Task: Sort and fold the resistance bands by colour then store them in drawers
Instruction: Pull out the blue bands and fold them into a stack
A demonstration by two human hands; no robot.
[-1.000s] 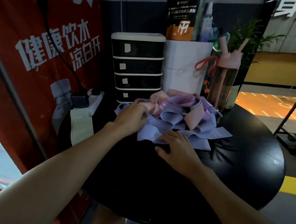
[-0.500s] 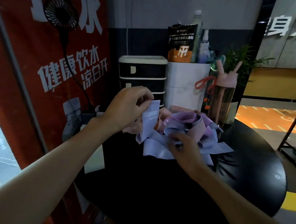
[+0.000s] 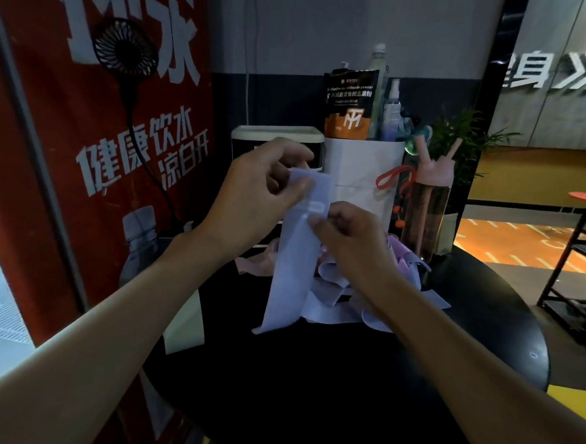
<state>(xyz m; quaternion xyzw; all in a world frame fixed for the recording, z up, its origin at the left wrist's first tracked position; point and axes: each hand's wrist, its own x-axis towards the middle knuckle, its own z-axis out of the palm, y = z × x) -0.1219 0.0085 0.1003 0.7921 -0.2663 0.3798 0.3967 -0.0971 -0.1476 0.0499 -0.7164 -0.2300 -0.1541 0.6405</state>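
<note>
**Desk:** What are the hands holding?

**Operator:** I see the left hand raised above the table, thumb and fingers pinching the top end of a pale blue band. The right hand is just beside it and a little lower. Its fingers are curled, pinching the same band at its right edge near a printed white mark.

**Desk:** And the band itself?

**Operator:** It hangs down from both hands toward the round black table. Whether its lower end touches the top, I cannot tell. Behind it lies the pile of bands — pink, lilac and pale blue tangled together on the far part of the table.

**Desk:** The drawers?

**Operator:** The black drawer unit with a white top stands at the back, mostly hidden behind the left hand. I cannot tell how its drawers stand. To its right a white container holds an orange-and-black pouch and spray bottles, and a pink-lidded bottle stands beside that. A small black fan sits up on the left, against the red banner.
</note>
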